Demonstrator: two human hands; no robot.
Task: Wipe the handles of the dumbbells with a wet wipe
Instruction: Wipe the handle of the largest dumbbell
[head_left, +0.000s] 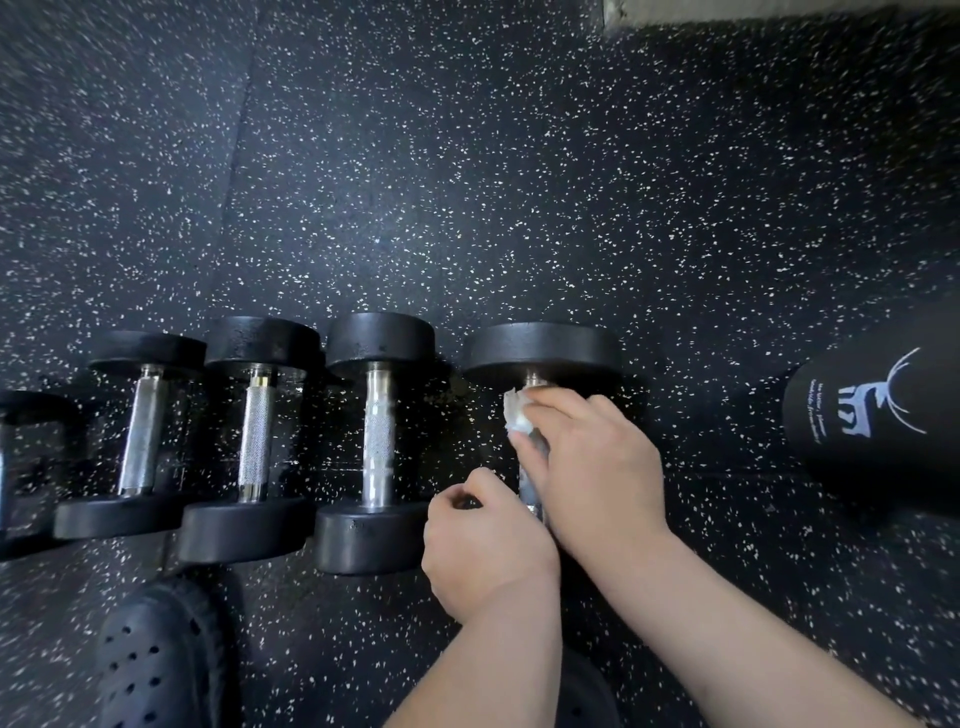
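Rightmost on the floor (467, 182), the heavy, rigid dumbbell (540, 348) lies flat; your right hand (592, 457) clasps the soft wet wipe (517, 415) round its handle (531, 488); your left hand (483, 540) curls, grip unclear.

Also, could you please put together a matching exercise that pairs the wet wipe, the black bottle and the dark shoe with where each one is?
Things:
1. wet wipe
2. black bottle
3. dark shoe

Places:
A. lower left, nearest the person
B. on the floor at the far right
C. on the handle of the rightmost dumbbell, under the right hand

Pairs: 1-C, 2-B, 3-A
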